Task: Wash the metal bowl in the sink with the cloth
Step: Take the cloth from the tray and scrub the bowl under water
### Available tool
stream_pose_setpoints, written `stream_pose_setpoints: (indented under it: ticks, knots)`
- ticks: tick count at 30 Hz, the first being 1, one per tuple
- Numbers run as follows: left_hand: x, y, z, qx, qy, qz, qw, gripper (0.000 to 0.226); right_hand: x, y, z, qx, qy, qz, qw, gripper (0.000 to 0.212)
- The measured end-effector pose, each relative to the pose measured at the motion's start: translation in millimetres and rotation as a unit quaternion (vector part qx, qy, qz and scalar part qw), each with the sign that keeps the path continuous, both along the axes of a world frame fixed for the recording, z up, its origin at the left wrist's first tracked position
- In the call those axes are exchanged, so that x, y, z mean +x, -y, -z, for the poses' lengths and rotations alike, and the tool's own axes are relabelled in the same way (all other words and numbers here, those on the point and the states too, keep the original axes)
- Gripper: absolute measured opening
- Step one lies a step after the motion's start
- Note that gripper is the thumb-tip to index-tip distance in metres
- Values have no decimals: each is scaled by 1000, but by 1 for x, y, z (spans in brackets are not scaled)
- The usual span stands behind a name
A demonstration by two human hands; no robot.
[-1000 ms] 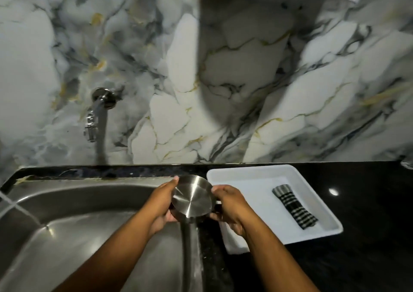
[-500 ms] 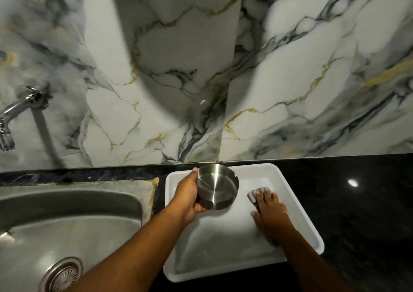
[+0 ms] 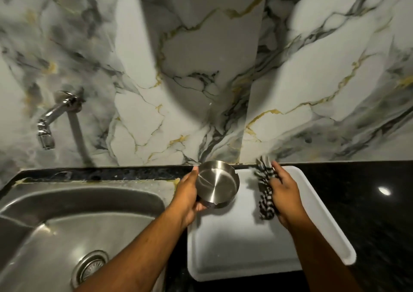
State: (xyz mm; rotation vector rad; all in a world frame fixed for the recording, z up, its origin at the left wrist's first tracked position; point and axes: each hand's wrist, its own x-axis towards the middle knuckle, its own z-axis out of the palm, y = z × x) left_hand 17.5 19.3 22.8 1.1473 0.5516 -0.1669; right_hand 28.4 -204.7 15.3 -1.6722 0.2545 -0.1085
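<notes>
My left hand (image 3: 187, 196) grips a small round metal bowl (image 3: 218, 184) by its rim and holds it tilted, inside facing me, above the left edge of a white tray (image 3: 234, 247). My right hand (image 3: 285, 193) is closed on a black-and-white checked cloth (image 3: 264, 189), lifted off the tray and hanging in a blurred strip beside the bowl. Bowl and cloth are a short gap apart. The steel sink (image 3: 73, 220) lies to the left, below and left of the bowl.
A chrome tap (image 3: 52, 121) juts from the marble wall above the sink's far left; no water runs. The drain (image 3: 90, 267) sits at the sink's bottom. Black countertop (image 3: 368, 202) spreads right of the tray. The marble backsplash (image 3: 201, 79) stands close behind.
Both hands carried the bowl from over the sink's edge to above the tray. My right hand let go of the bowl, reached down onto the cloth and has lifted it up.
</notes>
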Motion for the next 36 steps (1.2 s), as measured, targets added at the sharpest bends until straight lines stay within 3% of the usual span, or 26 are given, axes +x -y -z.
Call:
stream_pose_setpoints:
  ticks: [3, 6, 8, 10, 14, 17, 22, 26, 32, 36]
  knots:
    - [-16, -32, -12, 19, 35, 1, 999, 34, -19, -71, -47, 72, 54, -62, 994, 58]
    - [-33, -65, -24, 42, 73, 5, 996, 33, -47, -147, -63, -80, 111, -135, 981, 61]
    - [-44, -90, -32, 67, 106, -9, 992, 29, -61, -197, -57, -236, 128, -181, 946, 59]
    - [-54, -115, -38, 85, 139, -25, 986, 23, -73, -241, -51, -332, 103, -224, 911, 62]
    - [-66, -174, -47, 82, 175, -10, 981, 25, -92, -306, -59, -311, 55, -308, 898, 81]
    - [-73, -220, -51, 79, 194, 4, 978, 29, -106, -344, -63, -359, 85, -361, 857, 96]
    - [-87, -285, -48, 151, 184, -3, 971, 34, -126, -394, -75, -406, 138, -394, 813, 61]
    - [-92, -323, -44, 175, 171, -10, 970, 25, -136, -422, -89, -395, 80, -437, 804, 41]
    - [-96, -362, -35, 172, 144, 50, 973, 29, -140, -442, -97, -420, 62, -506, 751, 56]
    - [-101, -383, -29, 183, 159, 119, 963, 18, -149, -446, -94, -445, 49, -520, 728, 52]
